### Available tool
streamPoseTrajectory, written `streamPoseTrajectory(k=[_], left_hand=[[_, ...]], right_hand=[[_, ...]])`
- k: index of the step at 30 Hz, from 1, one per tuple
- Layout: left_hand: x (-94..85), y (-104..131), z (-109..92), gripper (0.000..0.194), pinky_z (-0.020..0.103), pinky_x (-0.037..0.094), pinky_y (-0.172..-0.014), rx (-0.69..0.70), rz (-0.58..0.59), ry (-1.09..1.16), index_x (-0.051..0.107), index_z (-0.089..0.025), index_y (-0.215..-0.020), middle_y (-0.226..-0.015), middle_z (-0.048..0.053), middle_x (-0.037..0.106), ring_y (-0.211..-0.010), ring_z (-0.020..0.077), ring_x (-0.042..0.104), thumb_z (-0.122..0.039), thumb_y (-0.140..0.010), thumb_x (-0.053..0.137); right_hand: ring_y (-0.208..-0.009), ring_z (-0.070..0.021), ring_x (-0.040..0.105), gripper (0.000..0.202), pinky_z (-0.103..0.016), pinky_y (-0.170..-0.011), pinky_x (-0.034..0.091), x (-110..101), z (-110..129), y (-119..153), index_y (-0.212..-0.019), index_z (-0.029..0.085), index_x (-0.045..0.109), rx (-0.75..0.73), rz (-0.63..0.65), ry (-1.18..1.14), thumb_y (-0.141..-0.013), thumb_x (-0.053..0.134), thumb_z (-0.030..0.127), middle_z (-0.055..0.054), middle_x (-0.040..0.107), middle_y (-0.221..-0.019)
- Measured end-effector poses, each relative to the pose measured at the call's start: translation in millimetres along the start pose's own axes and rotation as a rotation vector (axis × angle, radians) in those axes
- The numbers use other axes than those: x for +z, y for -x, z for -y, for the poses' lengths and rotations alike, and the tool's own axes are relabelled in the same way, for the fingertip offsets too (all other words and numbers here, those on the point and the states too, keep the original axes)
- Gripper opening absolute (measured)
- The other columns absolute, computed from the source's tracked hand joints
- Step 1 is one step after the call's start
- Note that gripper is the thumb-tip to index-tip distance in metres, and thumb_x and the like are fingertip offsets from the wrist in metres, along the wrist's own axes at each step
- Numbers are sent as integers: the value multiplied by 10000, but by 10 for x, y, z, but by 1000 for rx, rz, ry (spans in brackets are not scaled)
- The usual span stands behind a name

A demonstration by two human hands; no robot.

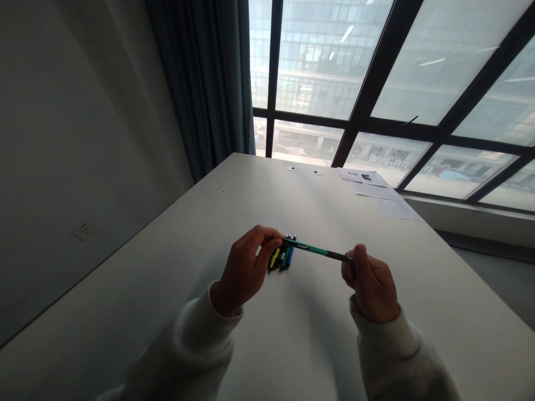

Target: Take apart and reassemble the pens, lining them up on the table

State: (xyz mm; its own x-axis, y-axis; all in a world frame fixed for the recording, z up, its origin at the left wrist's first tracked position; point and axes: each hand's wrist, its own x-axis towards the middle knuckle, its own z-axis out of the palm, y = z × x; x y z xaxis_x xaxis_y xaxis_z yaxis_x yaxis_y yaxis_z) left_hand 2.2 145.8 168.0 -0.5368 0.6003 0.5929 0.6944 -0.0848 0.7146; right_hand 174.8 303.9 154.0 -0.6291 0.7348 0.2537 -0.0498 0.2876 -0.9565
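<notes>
A green pen [318, 250] with a black grip and a clip is stretched between my two hands, above the white table. My left hand [251, 264] pinches its clip end between thumb and fingers. The other, dark end is in the closed fingers of my right hand [373, 281], so its tip is hidden. Just behind the held pen, several pens [285, 259] with black, yellow, green and blue parts lie side by side on the table. My left fingers partly cover this group.
The white table [259, 195] reaches toward a dark-framed window [317, 120]. Printed papers [371, 186] lie at its far right edge, and two small round pieces [291, 168] near the far edge. A dark curtain [209, 83] hangs behind, beside a wall at left.
</notes>
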Motion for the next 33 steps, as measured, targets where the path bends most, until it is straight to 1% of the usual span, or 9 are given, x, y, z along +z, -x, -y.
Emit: streamPoseTrajectory(k=[3, 7, 13, 20, 23, 29, 31, 33], left_hand=[[11, -1, 11, 148, 252, 475, -674, -14, -11, -17, 610, -186, -917, -825, 20, 657, -723, 134, 596, -301, -930, 517], [16, -2, 25, 162, 253, 472, -667, -25, -26, -41, 607, -184, -908, -810, 19, 653, -713, 135, 590, -314, -931, 513], [10, -5, 16, 167, 247, 455, -659, -22, -10, -54, 597, -180, -896, -799, 15, 639, -707, 133, 575, -314, -934, 505], [10, -16, -11, 201, 251, 428, -640, -27, -1, -80, 575, -178, -841, -733, 3, 603, -647, 127, 536, -330, -940, 489], [8, -17, -15, 209, 249, 414, -621, -28, -6, -90, 567, -178, -823, -714, -1, 585, -629, 124, 512, -330, -941, 485], [8, -17, -5, 218, 244, 393, -606, -55, -11, -96, 561, -178, -816, -697, -8, 560, -626, 124, 499, -338, -942, 483], [8, -17, -2, 222, 244, 385, -605, -56, -10, -104, 557, -177, -809, -692, -10, 552, -625, 124, 496, -338, -942, 481], [7, -19, -4, 230, 243, 380, -600, -53, -7, -107, 550, -176, -797, -687, -12, 545, -621, 123, 492, -336, -944, 476]], right_hand=[[-456, -110, 294, 492, -283, -437, 189, 12, -7, 0, -543, 213, 408, -37, 14, -97, -945, 449, 494, 34, 345, -497], [-456, -103, 325, 424, -277, -431, 202, 8, 6, 4, -579, 207, 430, -84, 62, -102, -942, 495, 416, 34, 379, -528], [-459, -102, 326, 442, -274, -432, 206, 16, 28, 6, -572, 203, 423, -83, 49, -52, -957, 470, 414, 37, 373, -507], [-437, -97, 306, 490, -278, -434, 208, 29, 3, 0, -534, 203, 394, -62, 6, -28, -949, 471, 451, 42, 357, -464], [-451, -100, 320, 482, -273, -434, 221, 29, 18, 6, -546, 200, 423, -68, -6, -9, -953, 459, 454, 35, 375, -480], [-464, -98, 339, 321, -262, -434, 242, 10, 50, 7, -708, 192, 541, -92, 43, -35, -947, 497, 401, 31, 448, -559], [-480, -102, 352, 317, -266, -450, 256, 3, 47, 8, -697, 190, 540, -106, 54, -22, -945, 506, 386, 28, 448, -569], [-490, -104, 353, 360, -272, -462, 259, 0, 46, 9, -644, 190, 508, -114, 72, -20, -950, 498, 378, 28, 428, -561]])
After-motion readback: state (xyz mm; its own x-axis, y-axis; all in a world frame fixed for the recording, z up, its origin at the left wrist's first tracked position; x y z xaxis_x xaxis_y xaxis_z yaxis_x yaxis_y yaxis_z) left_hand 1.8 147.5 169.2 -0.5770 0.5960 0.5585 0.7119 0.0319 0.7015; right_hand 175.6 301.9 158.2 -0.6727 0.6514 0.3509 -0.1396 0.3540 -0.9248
